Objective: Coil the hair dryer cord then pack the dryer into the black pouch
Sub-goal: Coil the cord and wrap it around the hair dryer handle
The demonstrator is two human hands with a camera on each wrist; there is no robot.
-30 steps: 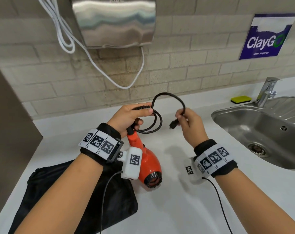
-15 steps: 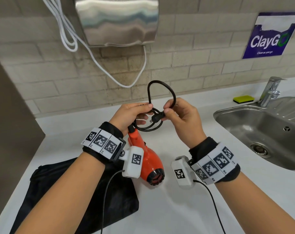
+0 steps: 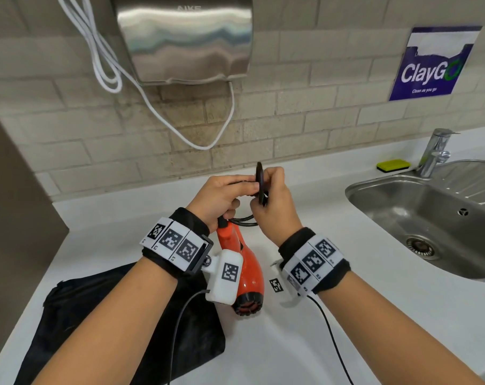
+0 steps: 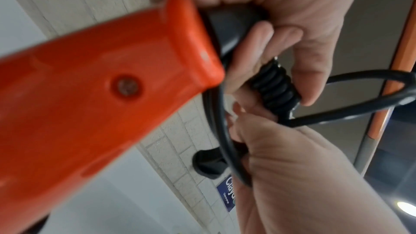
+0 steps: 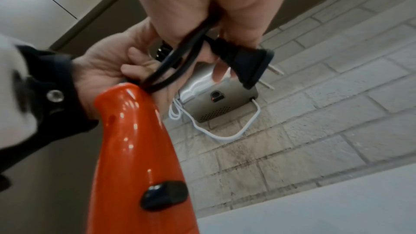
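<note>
An orange hair dryer [image 3: 242, 269] hangs nozzle-down above the white counter [image 3: 346, 301]. My left hand [image 3: 221, 195] grips the ribbed black cord sleeve [image 4: 275, 86] at the top of the dryer's handle [image 4: 101, 86], together with the black cord loops [image 3: 244, 219]. My right hand [image 3: 274, 201] is pressed close against it and holds the cord loops [image 5: 180, 56] and the plug end [image 5: 245, 63], whose two pins point away. A short arc of cord [image 3: 259, 173] sticks up between the hands. The black pouch [image 3: 119, 323] lies flat on the counter below my left forearm.
A steel sink [image 3: 430, 218] with a tap [image 3: 434, 154] sits to the right, a yellow sponge [image 3: 393, 165] behind it. A steel hand dryer [image 3: 184, 37] with a white cable [image 3: 163, 115] hangs on the tiled wall. A brown panel [image 3: 16, 204] stands at the left.
My right hand has brought the plug end in to my left hand. The tall loop of cord between the hands has shrunk to a small arc.
</note>
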